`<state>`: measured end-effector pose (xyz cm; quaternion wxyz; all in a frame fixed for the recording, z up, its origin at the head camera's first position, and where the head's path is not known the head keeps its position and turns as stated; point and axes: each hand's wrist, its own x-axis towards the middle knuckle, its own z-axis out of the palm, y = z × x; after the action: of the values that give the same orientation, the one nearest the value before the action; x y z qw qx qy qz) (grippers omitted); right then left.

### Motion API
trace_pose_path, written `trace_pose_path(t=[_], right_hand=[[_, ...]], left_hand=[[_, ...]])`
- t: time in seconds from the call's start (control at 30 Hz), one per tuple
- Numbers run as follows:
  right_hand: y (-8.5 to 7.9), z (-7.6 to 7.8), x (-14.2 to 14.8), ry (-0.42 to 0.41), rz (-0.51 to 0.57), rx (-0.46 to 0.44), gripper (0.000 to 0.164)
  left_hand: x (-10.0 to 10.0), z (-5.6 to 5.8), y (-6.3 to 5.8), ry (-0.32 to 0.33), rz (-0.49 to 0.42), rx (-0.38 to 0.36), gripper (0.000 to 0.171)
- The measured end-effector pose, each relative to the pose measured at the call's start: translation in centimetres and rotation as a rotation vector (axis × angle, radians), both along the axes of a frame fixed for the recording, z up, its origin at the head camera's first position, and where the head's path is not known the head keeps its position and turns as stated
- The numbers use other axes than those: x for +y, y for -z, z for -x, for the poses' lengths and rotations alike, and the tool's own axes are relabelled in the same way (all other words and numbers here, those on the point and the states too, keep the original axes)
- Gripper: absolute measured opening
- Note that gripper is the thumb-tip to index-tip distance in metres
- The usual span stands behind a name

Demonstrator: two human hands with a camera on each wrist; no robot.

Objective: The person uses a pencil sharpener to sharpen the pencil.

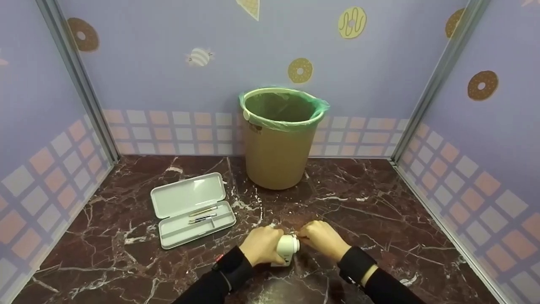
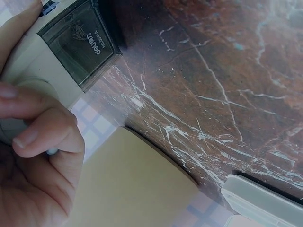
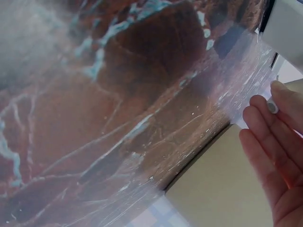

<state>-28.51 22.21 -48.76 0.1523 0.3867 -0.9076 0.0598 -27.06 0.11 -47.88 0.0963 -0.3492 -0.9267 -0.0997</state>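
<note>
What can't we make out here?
White boxy device with smoky window: left wrist, rest cut off by left edge.
Small pale round-ended piece: right wrist, mostly covered by right hand.
Tan cylindrical bin: head, floor hidden by its front wall.
Slim sticks in open pale-grey case: head, too small to identify.

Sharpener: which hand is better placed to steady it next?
Likely the left hand: it grips the sharpener, while the right hand, beside it, pinches a small pale-ended object.

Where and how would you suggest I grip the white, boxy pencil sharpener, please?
I'd grip the sharpener around its blocky body from the left, as the left hand does: a white, round projection sticks out on the right, probably best kept clear.
</note>
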Motion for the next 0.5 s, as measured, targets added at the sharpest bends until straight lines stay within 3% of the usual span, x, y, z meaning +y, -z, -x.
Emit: trace_pose_path(t=[0.5], right_hand=[[0.44,-0.58,-0.29,-0.006,-0.047,0.016,0.032]], left_hand=[[0.09,-0.27,0.08,-0.051,-0.035,-0.023,0.049]])
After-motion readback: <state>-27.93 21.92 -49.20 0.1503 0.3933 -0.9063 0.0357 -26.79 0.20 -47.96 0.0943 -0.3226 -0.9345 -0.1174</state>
